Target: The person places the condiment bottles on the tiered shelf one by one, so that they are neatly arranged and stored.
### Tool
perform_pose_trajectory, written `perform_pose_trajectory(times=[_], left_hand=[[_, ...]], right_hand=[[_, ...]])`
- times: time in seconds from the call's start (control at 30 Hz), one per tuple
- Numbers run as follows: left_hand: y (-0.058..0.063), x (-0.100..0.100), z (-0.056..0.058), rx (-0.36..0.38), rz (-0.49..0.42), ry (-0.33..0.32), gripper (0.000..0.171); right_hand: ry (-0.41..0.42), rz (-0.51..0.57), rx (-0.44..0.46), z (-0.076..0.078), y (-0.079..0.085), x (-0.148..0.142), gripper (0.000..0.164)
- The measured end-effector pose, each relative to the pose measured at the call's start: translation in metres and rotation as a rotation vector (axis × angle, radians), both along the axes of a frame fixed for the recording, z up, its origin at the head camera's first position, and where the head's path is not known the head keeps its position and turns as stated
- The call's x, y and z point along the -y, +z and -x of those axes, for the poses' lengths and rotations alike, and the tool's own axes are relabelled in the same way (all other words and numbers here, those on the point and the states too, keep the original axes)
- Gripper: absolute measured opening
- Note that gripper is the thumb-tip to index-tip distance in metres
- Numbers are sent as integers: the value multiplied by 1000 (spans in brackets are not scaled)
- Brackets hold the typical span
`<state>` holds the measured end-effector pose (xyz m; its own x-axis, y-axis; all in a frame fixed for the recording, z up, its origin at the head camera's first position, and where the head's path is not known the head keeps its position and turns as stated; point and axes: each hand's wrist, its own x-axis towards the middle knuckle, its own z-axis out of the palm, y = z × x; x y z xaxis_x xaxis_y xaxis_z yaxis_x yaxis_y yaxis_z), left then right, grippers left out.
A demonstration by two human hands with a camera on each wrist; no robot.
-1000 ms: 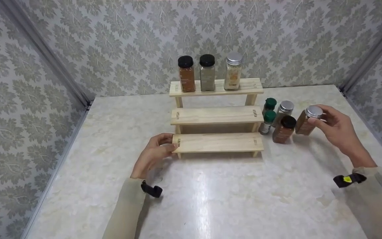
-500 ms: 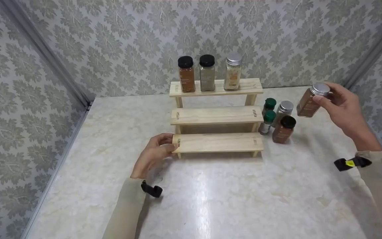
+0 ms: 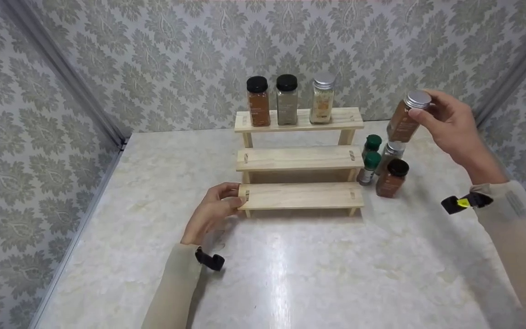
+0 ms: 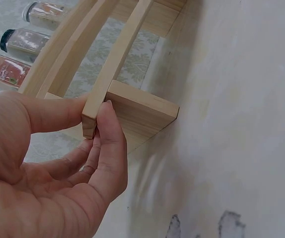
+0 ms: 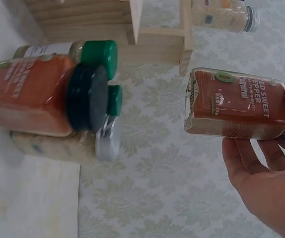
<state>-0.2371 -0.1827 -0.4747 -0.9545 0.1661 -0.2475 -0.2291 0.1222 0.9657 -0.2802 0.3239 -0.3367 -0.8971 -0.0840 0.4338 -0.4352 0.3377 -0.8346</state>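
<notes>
My right hand [image 3: 450, 125] grips a spice jar [image 3: 404, 119] by its upper part, just under the silver lid. Red-brown powder fills it, and in the right wrist view the label on this jar [image 5: 237, 104] reads sweet pepper. It hangs in the air, slightly tilted, behind and above the other jars on the right. At the left end of the lowest step of a three-step wooden rack [image 3: 299, 195], my left hand [image 3: 213, 210] pinches the board's edge. The left wrist view shows the thumb and fingers of that hand [image 4: 68, 163] on either side of the board.
Along the rack's top step stand a black-lidded red jar [image 3: 259, 109], a black-lidded grey-green jar [image 3: 286, 107] and a silver-lidded pale jar [image 3: 321, 105]. Right of the rack are two green-capped bottles [image 3: 371, 163], a silver-lidded jar [image 3: 388, 160] and a black-lidded red jar [image 3: 391, 180]. Patterned walls surround the table.
The right hand has lifted the silver-lidded red-brown jar off the table, carried it up and back, then left towards the rack. The left hand has stayed on the lowest step.
</notes>
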Motion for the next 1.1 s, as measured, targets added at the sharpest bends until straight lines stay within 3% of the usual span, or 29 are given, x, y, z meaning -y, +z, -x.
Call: perform_pose_trajectory(times=[0.37,0.63,1.1], left_hand=[[0,0,1,-15,39,-2,43],[2,1,-1,-14,33,-6,45],[3,1,-1,-8,33,-16,47]], right_hand=[[5,-48,0,15,19,39,41],[55,-25,5,24,25,63,43],[65,-5,23,46,30,99,39]])
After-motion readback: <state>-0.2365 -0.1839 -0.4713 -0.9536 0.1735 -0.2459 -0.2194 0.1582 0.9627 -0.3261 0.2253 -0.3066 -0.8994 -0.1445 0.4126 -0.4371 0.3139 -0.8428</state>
